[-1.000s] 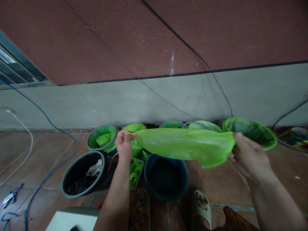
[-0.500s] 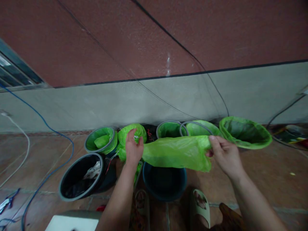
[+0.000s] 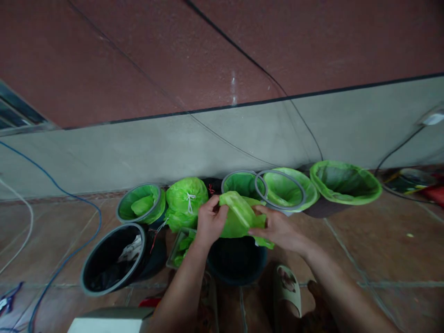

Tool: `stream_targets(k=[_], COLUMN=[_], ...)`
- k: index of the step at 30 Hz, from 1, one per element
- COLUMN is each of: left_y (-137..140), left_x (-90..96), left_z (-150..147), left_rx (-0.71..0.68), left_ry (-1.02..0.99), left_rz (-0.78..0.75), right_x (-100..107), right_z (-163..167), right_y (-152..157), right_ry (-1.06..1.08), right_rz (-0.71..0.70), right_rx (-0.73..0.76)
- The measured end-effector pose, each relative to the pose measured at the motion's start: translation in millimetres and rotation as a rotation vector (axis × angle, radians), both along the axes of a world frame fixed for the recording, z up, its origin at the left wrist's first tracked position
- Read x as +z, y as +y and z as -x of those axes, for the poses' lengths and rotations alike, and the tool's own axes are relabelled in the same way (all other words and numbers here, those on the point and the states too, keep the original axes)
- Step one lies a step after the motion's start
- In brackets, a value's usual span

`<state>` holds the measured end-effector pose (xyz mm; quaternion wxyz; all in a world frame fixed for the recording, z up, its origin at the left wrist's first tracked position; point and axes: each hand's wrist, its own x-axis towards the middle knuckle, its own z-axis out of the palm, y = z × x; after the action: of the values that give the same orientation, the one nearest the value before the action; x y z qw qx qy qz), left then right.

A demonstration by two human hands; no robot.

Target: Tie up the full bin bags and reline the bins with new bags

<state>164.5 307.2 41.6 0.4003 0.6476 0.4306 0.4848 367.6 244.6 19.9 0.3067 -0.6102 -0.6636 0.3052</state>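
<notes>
My left hand (image 3: 209, 220) and my right hand (image 3: 277, 230) are close together, both gripping a bunched green plastic bag (image 3: 238, 215). The bag hangs just above a dark blue bucket (image 3: 237, 264) that stands on the tiled floor in front of my feet. A tied green bag (image 3: 186, 200) sits just left of my left hand.
Several bins lined with green bags stand along the wall: one (image 3: 141, 208) at left, two (image 3: 243, 182) (image 3: 286, 189) in the middle, one (image 3: 345, 181) at right. A black bucket (image 3: 111, 259) holds scraps. A small tray of green bags (image 3: 182, 241), sandals (image 3: 287, 289), cables (image 3: 69, 217) lie around.
My hands have come together, so the green bag that was stretched wide between them is now gathered into a small bunch over the blue bucket.
</notes>
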Motion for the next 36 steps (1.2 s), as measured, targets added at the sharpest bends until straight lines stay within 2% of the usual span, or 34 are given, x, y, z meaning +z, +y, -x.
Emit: stream_targets(k=[3, 5, 8, 11, 14, 18, 22, 28, 31, 36], left_y=[11, 17, 26, 32, 31, 19, 5, -2, 0, 6], left_x=[4.7, 5.9, 6.0, 6.2, 7.2, 9.7, 12.5, 12.3, 9.6, 8.8], left_z=[12, 19, 30, 39, 39, 24, 6, 4, 10, 19], left_rx=[0.14, 0.248, 0.356, 0.379, 0.341, 0.123, -0.069, -0.229, -0.255, -0.123], left_ry=[-0.112, -0.174, -0.295, -0.408, -0.438, -0.334, -0.289, -0.261, -0.278, -0.309], left_rz=[0.022, 0.002, -0.007, 0.011, 0.022, 0.08, 0.16, 0.23, 0.267, 0.181], right_x=[-20, -25, -19, -9, -3, -4, -4, -3, -2, 5], right_z=[-3, -2, -2, -1, 8, 28, 38, 39, 33, 15], right_y=[-2, -3, 0, 3, 3, 1, 3, 5, 7, 11], right_ry=[-0.254, -0.386, -0.495, -0.445, -0.214, -0.009, -0.055, -0.098, -0.115, -0.125], right_rz=[0.027, 0.063, 0.105, 0.095, 0.06, -0.033, -0.062, -0.083, -0.117, -0.317], right_rx=[-0.036, -0.079, -0.125, -0.155, -0.099, -0.072, -0.105, -0.121, -0.189, -0.412])
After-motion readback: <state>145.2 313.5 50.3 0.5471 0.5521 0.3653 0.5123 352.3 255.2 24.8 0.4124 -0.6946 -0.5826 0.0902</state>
